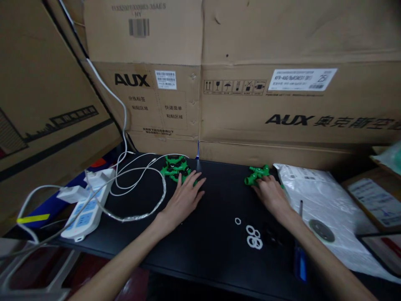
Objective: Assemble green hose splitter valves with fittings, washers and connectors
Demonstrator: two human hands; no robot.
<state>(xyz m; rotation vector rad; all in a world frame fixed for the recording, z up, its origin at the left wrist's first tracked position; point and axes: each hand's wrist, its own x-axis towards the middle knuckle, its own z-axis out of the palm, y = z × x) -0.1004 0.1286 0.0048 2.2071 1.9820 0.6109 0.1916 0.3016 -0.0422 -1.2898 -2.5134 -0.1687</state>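
My left hand (pixel 181 200) lies over the table with its fingers spread, at the near right edge of a cluster of green and black plastic parts (pixel 173 166). I cannot tell whether its fingertips touch them. My right hand (pixel 272 194) is curled over the near side of green plastic pipe fittings (pixel 257 172), its fingers closed on one; the fingertips are partly hidden. In front of that hand lie several white ring washers (pixel 250 230), one a little apart from the others. Small dark parts (pixel 272 236) sit beside the rings, hard to make out against the black.
A black tabletop (pixel 213 234) reaches back to large cardboard boxes (pixel 238 113). On the left are a white power strip (pixel 89 209) and looping white cables (pixel 140 217). At right lie a white plastic package (pixel 307 188), a grey disc (pixel 321 230) and a blue-handled screwdriver (pixel 300 263).
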